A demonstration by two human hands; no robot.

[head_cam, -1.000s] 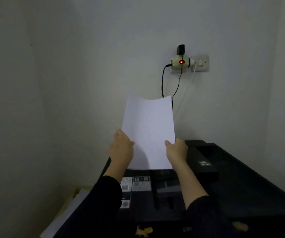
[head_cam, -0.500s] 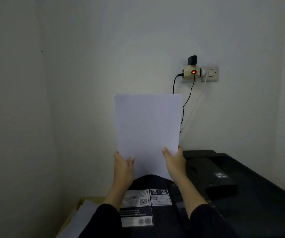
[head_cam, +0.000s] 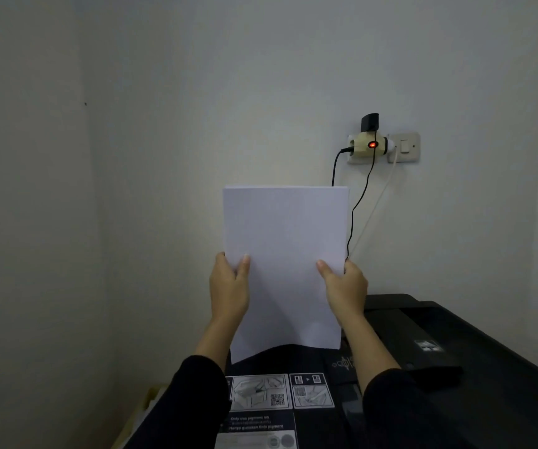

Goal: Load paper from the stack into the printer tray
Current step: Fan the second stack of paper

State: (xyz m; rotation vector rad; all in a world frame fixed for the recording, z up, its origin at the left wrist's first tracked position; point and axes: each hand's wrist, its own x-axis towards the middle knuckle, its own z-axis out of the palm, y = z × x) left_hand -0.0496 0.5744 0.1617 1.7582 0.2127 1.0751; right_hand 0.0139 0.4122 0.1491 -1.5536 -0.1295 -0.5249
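A white sheaf of paper [head_cam: 285, 254] stands upright in front of me, held by both its long edges. My left hand [head_cam: 230, 288] grips the left edge and my right hand [head_cam: 345, 286] grips the right edge, thumbs on the near face. The paper's bottom edge hangs just above the black printer [head_cam: 455, 384], over its raised rear part [head_cam: 293, 354]. Labels with diagrams [head_cam: 280, 392] sit on the printer's top below the paper. The tray's slot is hidden behind the paper.
A wall socket with a lit red adapter [head_cam: 371, 144] and dangling cables [head_cam: 355, 209] is on the wall just right of the paper. A pale box with white sheets [head_cam: 144, 413] lies at the lower left beside the printer. Walls close in on the left and behind.
The paper has straightened from a curved top to flat and upright, and both hands have lifted it higher above the printer. My view has tilted, showing more of the printer's labels.
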